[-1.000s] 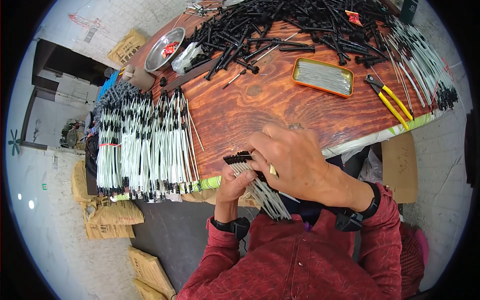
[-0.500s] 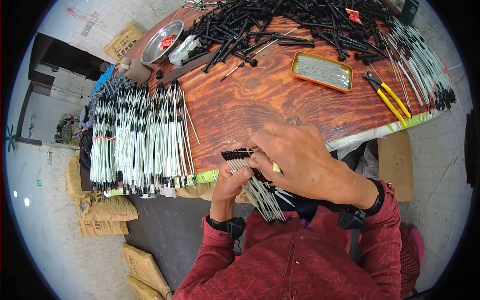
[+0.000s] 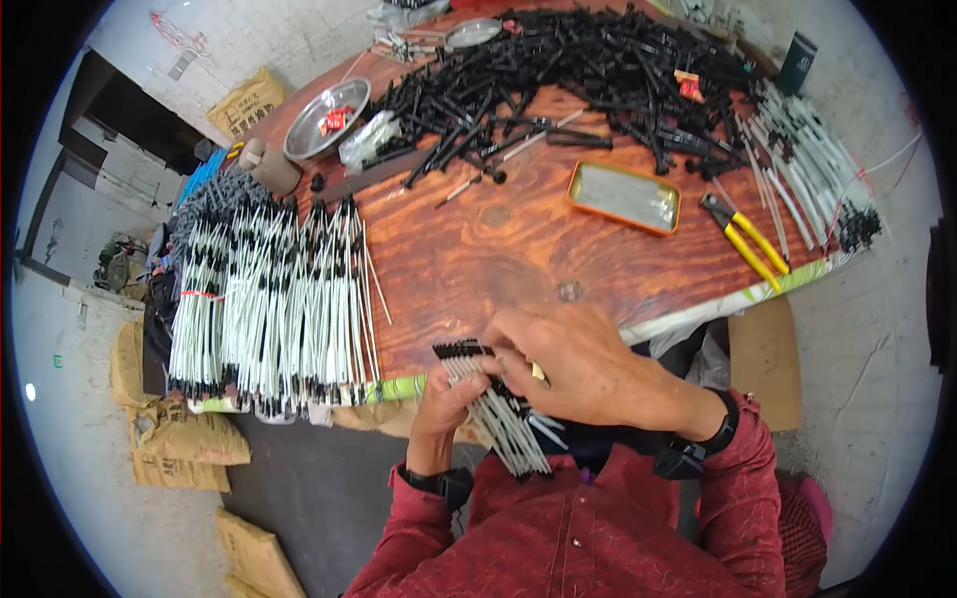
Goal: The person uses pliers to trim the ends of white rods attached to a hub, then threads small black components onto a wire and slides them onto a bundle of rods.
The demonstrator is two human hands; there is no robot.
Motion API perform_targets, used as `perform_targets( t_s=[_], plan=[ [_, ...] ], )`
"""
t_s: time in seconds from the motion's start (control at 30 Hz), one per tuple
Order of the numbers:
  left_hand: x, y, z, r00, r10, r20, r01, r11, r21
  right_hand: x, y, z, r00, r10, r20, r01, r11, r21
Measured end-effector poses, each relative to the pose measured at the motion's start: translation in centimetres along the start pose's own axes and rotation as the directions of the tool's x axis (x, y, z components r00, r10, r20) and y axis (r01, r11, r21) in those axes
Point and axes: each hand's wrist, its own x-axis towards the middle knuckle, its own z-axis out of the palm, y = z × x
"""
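My left hand [image 3: 447, 402] is wrapped round a bundle of thin white rods with black ends [image 3: 506, 431]. The rods lie side by side and slant down toward my shirt, their black tips in a row at the top. My right hand [image 3: 570, 364] is closed against the upper end of that bundle, fingers bent and pressed together. A small pale yellow bit shows at its fingers, but what it grips is hidden. Nearest on the table is an orange-rimmed tin [image 3: 625, 197] of fine metal wires or pins.
Many white rods with black ends [image 3: 274, 309] stand bunched on the left. Black plastic parts [image 3: 558, 70] are heaped at the back. Yellow-handled pliers [image 3: 746, 242] and more white rods [image 3: 807, 164] lie right. A metal bowl [image 3: 299, 135] sits back left; sacks [image 3: 189, 431] lean below.
The view has shifted, so the table and both hands sit lower in the picture. My hands stay together at the bundle's black-tipped end; both grips look much the same.
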Motion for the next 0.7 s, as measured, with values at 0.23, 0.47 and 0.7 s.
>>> perform_targets(
  t_s=[0.23, 0.47, 0.7],
  plan=[
    [-0.1, 0.9, -0.2, 0.997, -0.024, 0.070, 0.017, 0.996, 0.093, 1.8, 0.2, -2.1, 0.931, 0.139, 0.338, -0.222, 0.949, 0.223],
    [2.3, 1.9, -0.2, 0.993, 0.095, 0.072, -0.095, 0.995, -0.008, 3.9, 6.5, -7.6, 0.998, 0.057, 0.038, -0.047, 0.975, -0.216],
    [3.1, 1.6, -1.4, 0.995, 0.065, 0.073, -0.058, 0.994, -0.094, 3.6, 13.7, -8.3, 0.973, 0.196, -0.121, -0.230, 0.796, -0.560]
  ],
)
